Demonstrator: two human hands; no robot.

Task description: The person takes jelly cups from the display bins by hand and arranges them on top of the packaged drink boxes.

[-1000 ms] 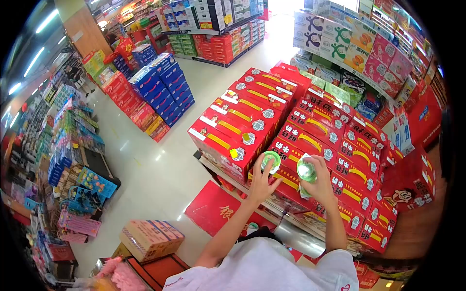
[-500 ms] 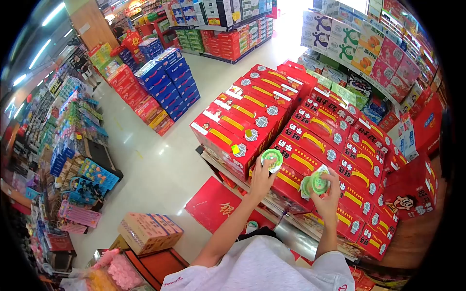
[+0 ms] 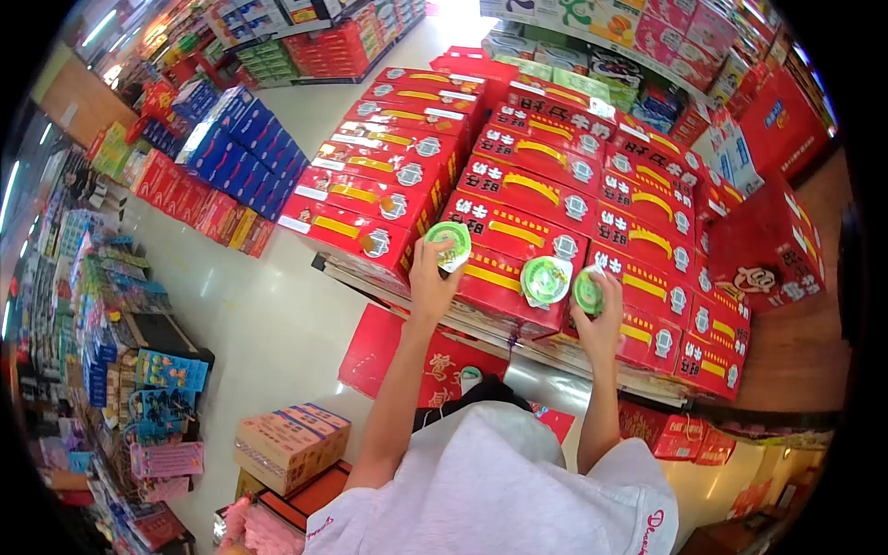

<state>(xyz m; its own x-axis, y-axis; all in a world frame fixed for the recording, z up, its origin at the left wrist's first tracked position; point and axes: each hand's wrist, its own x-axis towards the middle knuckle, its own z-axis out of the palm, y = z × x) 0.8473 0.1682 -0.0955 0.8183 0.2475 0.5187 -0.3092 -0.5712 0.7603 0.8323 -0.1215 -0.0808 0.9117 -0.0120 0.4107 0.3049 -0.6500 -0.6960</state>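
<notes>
My left hand [image 3: 433, 287] grips a small cup with a green lid [image 3: 450, 242] at the near edge of the red cartons. A second green-lidded cup [image 3: 546, 280] sits on top of a red carton [image 3: 504, 234], between my hands and apart from both. My right hand [image 3: 601, 319] is closed around a third green cup [image 3: 588, 290], just right of the second one. The cartons carry yellow handles and dark lettering. Part of each held cup is covered by my fingers.
Stacked blue boxes [image 3: 245, 148] and red boxes [image 3: 176, 190] stand across the aisle at left. A brown cardboard carton [image 3: 291, 446] is low at the left. A larger red box [image 3: 768, 245] stands at the right. A red mat [image 3: 379, 351] covers the floor nearby.
My right hand has come apart from one of the two cups that were together at it; that cup now sits on the carton. The view has shifted, and my left hand still holds its cup.
</notes>
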